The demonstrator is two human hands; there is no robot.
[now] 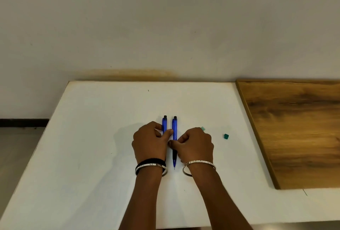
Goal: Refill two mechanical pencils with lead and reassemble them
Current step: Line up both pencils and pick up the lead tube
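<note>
Both blue pencils (174, 128) are lying side by side with caps on, looking finished. The left hand (150, 142) is pinching one pencil, and the right hand (195, 145) is pinching the other.

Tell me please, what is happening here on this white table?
A person has both hands on two blue mechanical pencils lying side by side on the white table. The left hand pinches the left pencil; the right hand holds the right pencil, whose tip points toward the person. A small dark green piece lies apart to the right, and a paler one peeks out behind the right hand.
</note>
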